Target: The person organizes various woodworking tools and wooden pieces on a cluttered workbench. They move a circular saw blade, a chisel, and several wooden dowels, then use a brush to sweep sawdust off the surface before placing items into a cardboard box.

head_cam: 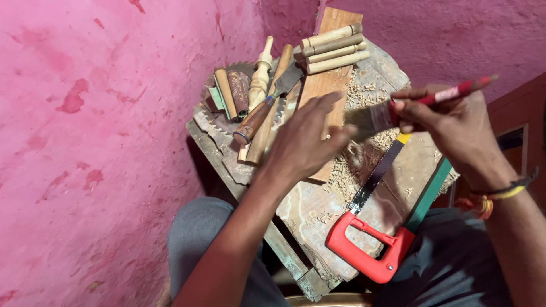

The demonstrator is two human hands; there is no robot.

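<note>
My right hand grips a paintbrush with a red handle, its bristles pointing left over wood shavings. My left hand hovers open, fingers spread, just left of the bristles and above a long wooden board. Both hands are over a small worn wooden workbench. A hacksaw with a red handle lies on the bench below my hands.
Turned wooden pegs lie at the far end of the board. A chisel, a turned spindle, short dowels and a circular saw blade sit at the bench's left. Pink walls close in behind.
</note>
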